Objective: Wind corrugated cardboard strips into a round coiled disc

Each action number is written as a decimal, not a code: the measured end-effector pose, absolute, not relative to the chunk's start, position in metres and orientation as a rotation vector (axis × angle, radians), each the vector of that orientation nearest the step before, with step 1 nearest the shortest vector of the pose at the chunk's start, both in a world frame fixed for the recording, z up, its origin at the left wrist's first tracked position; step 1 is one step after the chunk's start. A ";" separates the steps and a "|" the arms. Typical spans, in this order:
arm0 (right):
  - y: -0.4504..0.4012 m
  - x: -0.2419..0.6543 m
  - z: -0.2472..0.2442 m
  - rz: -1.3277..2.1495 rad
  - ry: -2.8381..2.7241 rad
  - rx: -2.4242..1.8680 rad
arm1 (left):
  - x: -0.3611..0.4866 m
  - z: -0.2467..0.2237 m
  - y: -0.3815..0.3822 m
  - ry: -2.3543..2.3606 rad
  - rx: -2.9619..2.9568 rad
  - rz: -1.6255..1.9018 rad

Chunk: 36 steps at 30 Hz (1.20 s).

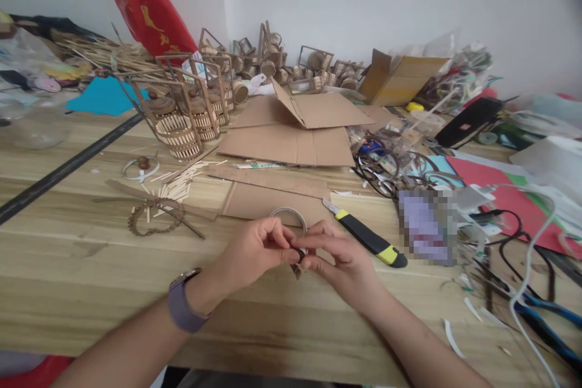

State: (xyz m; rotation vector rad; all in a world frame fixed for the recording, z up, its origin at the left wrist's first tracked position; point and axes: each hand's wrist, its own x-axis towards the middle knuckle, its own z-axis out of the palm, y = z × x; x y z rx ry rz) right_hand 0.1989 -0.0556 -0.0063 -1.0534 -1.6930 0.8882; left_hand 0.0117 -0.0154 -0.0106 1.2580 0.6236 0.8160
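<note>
My left hand (259,248) and my right hand (339,260) meet over the near middle of the table. Between them is a thin band bent into a loop (291,211), pale on its face, its curve rising behind my fingers. Fingers of both hands pinch the near side of the loop, where a short dark brown piece (297,256) shows. Exactly how the ends lie is hidden by my fingertips. Just right of my right hand lies a black and yellow utility knife (370,236), its blade out. A cardboard piece (254,201) lies flat behind the loop.
Small slatted baskets (182,133) with tall handles stand back left. Before them lie thin sticks (182,185) and a notched brown ring (154,218). Folded cardboard (286,142) fills the middle back. To the right are brown strips (391,160), a white cable (530,279) and blue-handled pliers (545,327).
</note>
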 end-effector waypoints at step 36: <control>-0.065 0.195 -0.003 0.578 -1.719 -1.130 | 0.016 -0.013 -0.013 0.611 0.890 0.724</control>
